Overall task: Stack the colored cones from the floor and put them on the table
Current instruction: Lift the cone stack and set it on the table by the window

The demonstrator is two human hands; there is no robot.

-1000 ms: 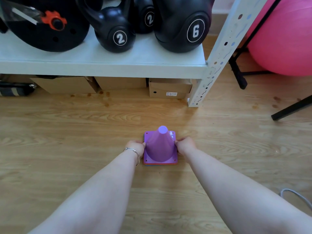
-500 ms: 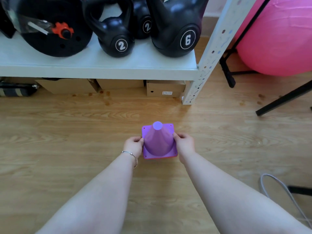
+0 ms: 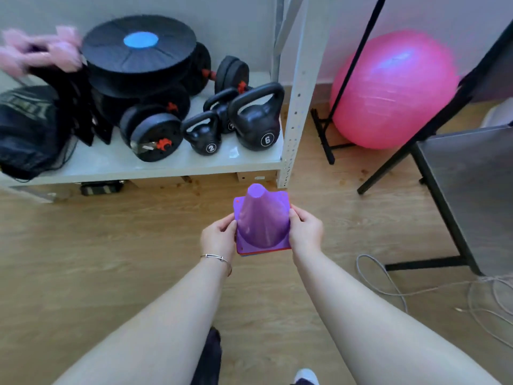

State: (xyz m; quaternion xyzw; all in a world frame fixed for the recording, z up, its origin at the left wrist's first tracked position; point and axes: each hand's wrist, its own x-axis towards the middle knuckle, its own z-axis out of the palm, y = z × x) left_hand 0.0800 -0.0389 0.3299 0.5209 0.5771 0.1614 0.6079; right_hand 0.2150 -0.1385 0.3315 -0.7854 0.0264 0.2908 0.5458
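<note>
A stack of cones (image 3: 262, 219) with a purple cone on top hangs in the air above the wooden floor; red and blue base edges show under the purple base. My left hand (image 3: 219, 237) grips the stack's left base edge. On the opposite edge my right hand (image 3: 305, 230) does the same. A dark grey table (image 3: 472, 190) with black legs stands at the right.
A white metal shelf (image 3: 155, 165) at the back left carries black kettlebells (image 3: 256, 120), dumbbells, weight plates and a black bag. A pink exercise ball (image 3: 394, 90) sits behind black stand legs. Grey cables (image 3: 394, 290) lie on the floor under the table.
Both hands have lifted the cone stack off the floor. The view has risen and pulled back, and the table has come into sight on the right.
</note>
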